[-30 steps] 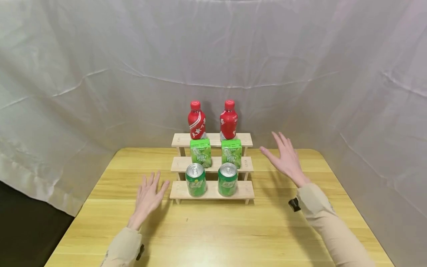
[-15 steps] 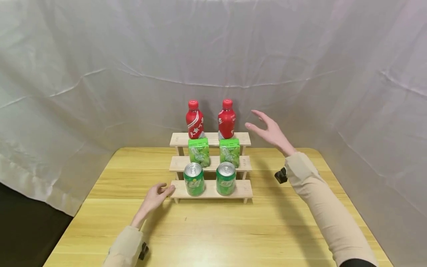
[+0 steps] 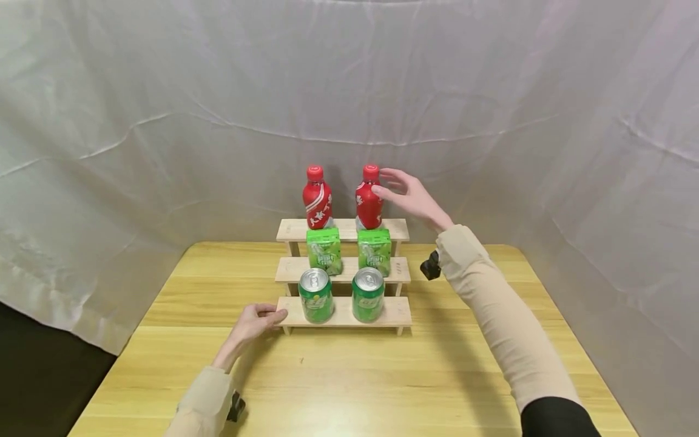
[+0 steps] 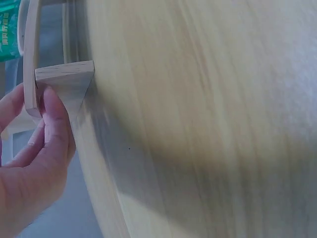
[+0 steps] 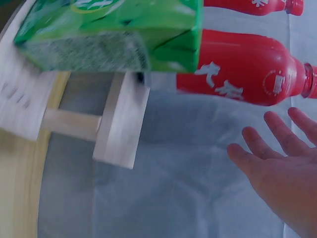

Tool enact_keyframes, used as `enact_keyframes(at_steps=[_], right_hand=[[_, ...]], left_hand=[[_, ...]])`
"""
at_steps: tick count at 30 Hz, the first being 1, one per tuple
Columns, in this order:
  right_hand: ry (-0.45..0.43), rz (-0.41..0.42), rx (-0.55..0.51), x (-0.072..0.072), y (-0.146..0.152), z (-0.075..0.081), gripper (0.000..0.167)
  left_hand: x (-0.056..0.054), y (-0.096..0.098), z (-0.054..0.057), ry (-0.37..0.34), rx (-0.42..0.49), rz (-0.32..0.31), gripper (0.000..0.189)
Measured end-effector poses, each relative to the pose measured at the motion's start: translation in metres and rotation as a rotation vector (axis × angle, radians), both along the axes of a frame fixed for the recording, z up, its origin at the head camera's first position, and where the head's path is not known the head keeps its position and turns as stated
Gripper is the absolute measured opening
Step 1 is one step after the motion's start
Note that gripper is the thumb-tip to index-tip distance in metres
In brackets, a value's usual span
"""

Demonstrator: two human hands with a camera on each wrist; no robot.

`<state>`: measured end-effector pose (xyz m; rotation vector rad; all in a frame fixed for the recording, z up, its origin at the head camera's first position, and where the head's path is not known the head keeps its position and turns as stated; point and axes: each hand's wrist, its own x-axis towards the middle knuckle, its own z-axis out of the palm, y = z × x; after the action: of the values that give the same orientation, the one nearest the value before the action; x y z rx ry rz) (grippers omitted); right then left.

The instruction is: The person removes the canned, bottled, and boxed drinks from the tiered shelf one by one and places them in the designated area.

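Observation:
A three-tier wooden stand (image 3: 344, 312) bears drinks in pairs. My left hand (image 3: 251, 325) pinches the left end of its lowest shelf; in the left wrist view the thumb and fingers (image 4: 54, 121) lie on both faces of the board. My right hand (image 3: 412, 197) is beside the right red bottle (image 3: 369, 205) on the top shelf, fingers spread and relaxed. In the right wrist view a gap shows between those fingertips (image 5: 252, 136) and the bottle (image 5: 237, 67). The left red bottle (image 3: 317, 203) stands upright next to it.
Two green drink cartons (image 3: 324, 252) stand on the middle shelf, two green cans (image 3: 316, 297) on the lowest. The stand is on a wooden table (image 3: 349, 382). A grey cloth (image 3: 262, 91) hangs close behind and at the sides.
My left hand has moved right to the lowest shelf's end and taken hold of it. My right hand has moved left and up to the right red bottle.

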<state>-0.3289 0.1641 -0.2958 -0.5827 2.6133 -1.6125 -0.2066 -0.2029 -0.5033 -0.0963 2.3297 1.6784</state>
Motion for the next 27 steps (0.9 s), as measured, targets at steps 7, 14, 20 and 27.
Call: enact_keyframes(at_steps=[7,14,20,27], right_hand=[[-0.048,0.026,-0.018,-0.008,-0.013,0.003,0.06],[-0.016,-0.015,0.009,-0.012,-0.022,0.002,0.049],[0.005,-0.047,0.003,-0.012,-0.028,0.005,0.044],[0.033,-0.09,0.002,-0.008,-0.027,0.009,0.045]], left_hand=[[-0.004,0.0,-0.002,-0.052,0.045,0.03,0.051],[-0.004,0.002,-0.003,-0.062,0.044,0.04,0.048],[-0.005,0.003,-0.003,-0.064,0.069,0.029,0.041],[-0.005,0.001,-0.002,-0.077,0.086,0.047,0.044]])
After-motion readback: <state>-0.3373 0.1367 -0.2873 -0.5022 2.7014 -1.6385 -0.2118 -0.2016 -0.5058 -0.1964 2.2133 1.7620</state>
